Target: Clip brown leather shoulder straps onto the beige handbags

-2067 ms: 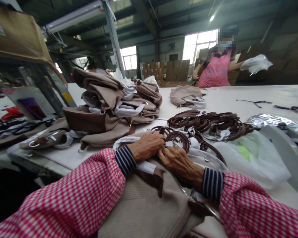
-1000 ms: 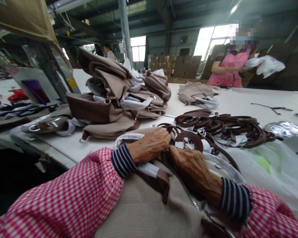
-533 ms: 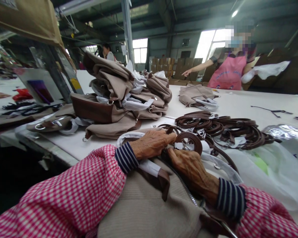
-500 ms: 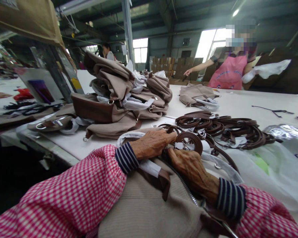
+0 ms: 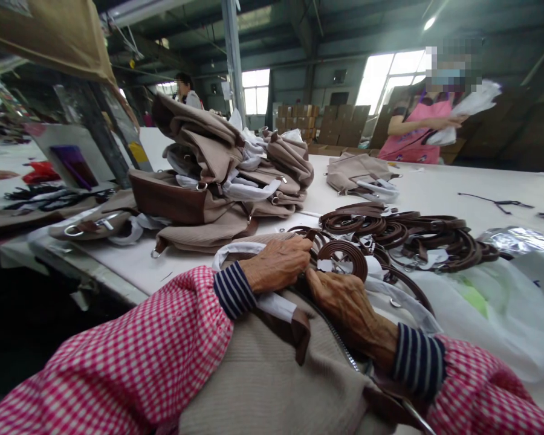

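Note:
A beige corduroy handbag (image 5: 272,368) with brown trim lies in front of me, its metal zipper (image 5: 344,347) running toward my hands. My left hand (image 5: 278,263) is closed at the far end of the bag's top, knuckles up. Beside it, my right hand (image 5: 349,302) is curled around the bag's edge by the zipper. What the fingertips pinch is hidden beneath both hands. The near handle (image 5: 278,305), wrapped in white paper, passes under my left wrist. Just beyond my right hand is a coiled brown strap (image 5: 344,260).
A heap of similar handbags (image 5: 226,163) stands at the back left. More coiled straps (image 5: 426,238) lie to the right, near white plastic sheeting (image 5: 494,314). Another handbag (image 5: 360,175) rests farther back on the white table (image 5: 439,190). Across it stands a person in a pink apron (image 5: 417,139).
My left fingers have drawn in slightly, down toward the bag's end; my right hand stays almost in place. The person opposite has pulled back an outstretched arm and now holds up white plastic.

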Action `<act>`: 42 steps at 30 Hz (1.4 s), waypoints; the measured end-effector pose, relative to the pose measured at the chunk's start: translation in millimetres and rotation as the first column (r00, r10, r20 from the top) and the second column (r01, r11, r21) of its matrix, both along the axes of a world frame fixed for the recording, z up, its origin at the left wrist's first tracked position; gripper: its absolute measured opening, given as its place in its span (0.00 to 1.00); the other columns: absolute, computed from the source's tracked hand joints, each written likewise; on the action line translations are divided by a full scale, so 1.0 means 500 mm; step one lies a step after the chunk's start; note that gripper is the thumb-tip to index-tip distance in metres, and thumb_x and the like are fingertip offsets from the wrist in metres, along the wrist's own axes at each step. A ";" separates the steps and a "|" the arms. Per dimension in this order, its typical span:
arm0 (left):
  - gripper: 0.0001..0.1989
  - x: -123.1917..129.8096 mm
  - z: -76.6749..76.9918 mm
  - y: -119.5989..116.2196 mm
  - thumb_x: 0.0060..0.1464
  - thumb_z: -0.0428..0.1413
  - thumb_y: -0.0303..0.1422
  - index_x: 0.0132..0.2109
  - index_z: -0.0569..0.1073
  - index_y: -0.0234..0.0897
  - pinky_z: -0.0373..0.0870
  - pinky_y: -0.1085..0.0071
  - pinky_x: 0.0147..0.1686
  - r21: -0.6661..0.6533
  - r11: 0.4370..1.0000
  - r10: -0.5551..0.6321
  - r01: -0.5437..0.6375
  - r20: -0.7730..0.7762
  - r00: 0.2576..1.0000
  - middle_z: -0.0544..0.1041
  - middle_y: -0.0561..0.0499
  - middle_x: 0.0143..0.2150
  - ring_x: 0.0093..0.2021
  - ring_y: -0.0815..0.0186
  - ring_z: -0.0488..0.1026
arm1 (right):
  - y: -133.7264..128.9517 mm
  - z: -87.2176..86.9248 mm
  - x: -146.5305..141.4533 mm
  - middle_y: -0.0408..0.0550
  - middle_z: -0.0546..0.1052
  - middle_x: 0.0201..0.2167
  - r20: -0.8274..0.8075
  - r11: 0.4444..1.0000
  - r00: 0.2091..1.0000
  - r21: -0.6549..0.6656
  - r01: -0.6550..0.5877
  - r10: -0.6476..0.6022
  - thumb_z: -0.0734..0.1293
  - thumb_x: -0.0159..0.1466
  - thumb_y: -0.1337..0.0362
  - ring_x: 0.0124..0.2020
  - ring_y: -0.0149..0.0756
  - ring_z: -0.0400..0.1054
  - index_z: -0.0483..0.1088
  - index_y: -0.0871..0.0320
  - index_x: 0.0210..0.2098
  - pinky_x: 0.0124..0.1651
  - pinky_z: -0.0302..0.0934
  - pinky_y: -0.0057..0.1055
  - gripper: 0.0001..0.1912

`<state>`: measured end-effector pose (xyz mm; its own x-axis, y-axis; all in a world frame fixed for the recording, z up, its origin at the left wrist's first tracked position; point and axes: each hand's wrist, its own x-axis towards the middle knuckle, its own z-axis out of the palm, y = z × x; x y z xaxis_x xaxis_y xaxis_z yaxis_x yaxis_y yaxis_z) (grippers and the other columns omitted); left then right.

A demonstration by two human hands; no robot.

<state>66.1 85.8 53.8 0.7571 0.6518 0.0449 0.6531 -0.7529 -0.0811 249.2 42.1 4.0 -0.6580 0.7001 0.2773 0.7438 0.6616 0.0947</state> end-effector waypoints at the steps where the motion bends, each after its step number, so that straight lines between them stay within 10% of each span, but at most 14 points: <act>1: 0.06 -0.002 -0.001 0.002 0.67 0.51 0.26 0.44 0.72 0.33 0.69 0.60 0.51 0.003 1.000 -0.006 0.006 0.002 1.000 0.73 0.42 0.51 0.50 0.56 0.68 | 0.001 0.001 0.001 0.50 0.78 0.32 -0.018 1.000 1.000 -0.018 -0.008 0.007 0.62 0.70 0.74 0.31 0.40 0.74 0.66 0.59 0.39 0.30 0.45 0.34 0.05; 13: 0.05 -0.034 -0.024 0.017 0.66 0.51 0.27 0.45 0.71 0.34 0.68 0.63 0.51 0.077 0.992 -0.118 0.103 0.214 0.970 0.74 0.44 0.46 0.47 0.59 0.70 | 0.029 0.076 0.039 0.46 0.78 0.30 -0.448 0.916 0.888 -0.390 -0.092 -0.102 0.64 0.70 0.61 0.30 0.36 0.70 0.70 0.57 0.43 0.33 0.55 0.30 0.07; 25: 0.12 0.002 0.051 -0.033 0.70 0.45 0.23 0.46 0.74 0.30 0.68 0.61 0.43 0.234 0.941 -0.192 0.244 -0.226 0.955 0.74 0.41 0.49 0.46 0.56 0.69 | 0.039 0.100 0.071 0.44 0.73 0.28 -0.488 0.858 0.872 -0.455 -0.239 -0.016 0.65 0.68 0.63 0.28 0.32 0.64 0.72 0.59 0.36 0.32 0.54 0.28 0.07; 33: 0.10 -0.006 0.073 0.011 0.68 0.44 0.24 0.46 0.69 0.35 0.70 0.64 0.53 -0.024 0.965 -0.261 0.261 0.006 0.965 0.73 0.43 0.49 0.49 0.60 0.70 | 0.043 0.095 0.060 0.41 0.72 0.25 -0.498 0.869 0.867 -0.437 -0.234 -0.017 0.67 0.64 0.71 0.26 0.30 0.62 0.70 0.59 0.34 0.32 0.51 0.28 0.03; 42: 0.07 0.018 0.040 -0.035 0.70 0.46 0.29 0.47 0.68 0.36 0.68 0.62 0.54 -0.136 0.990 0.009 0.048 0.395 0.919 0.71 0.43 0.53 0.51 0.59 0.71 | 0.055 0.053 0.041 0.42 0.74 0.24 -0.702 0.893 0.697 -0.397 -0.214 -0.146 0.64 0.62 0.73 0.25 0.31 0.66 0.72 0.59 0.31 0.31 0.55 0.27 0.07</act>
